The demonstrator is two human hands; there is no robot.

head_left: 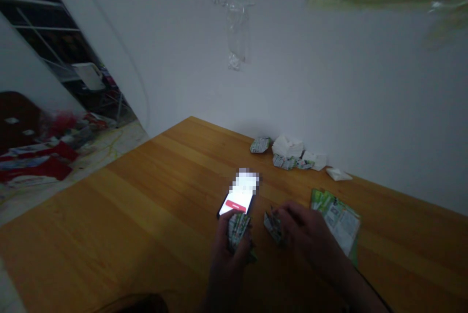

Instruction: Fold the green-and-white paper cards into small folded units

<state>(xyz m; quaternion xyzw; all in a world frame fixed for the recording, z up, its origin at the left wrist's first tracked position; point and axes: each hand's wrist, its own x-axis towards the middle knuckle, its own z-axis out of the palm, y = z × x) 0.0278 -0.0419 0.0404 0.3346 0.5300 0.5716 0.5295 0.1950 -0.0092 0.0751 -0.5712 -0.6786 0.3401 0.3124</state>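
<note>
My left hand [227,249] is closed around a folded piece of green-and-white printed paper [237,229], close to the near end of a lit phone [238,200] lying on the wooden table [146,205]. My right hand [305,232] rests on the table with its fingers curled on a second folded printed paper piece [273,225]. A flat sheet of the same printed paper [340,220] lies just right of my right hand.
Several folded paper shapes [288,153] and a small white one [338,174] sit at the table's far edge against the white wall. Clear plastic [236,25] hangs above. Red clutter [40,157] covers the floor at left.
</note>
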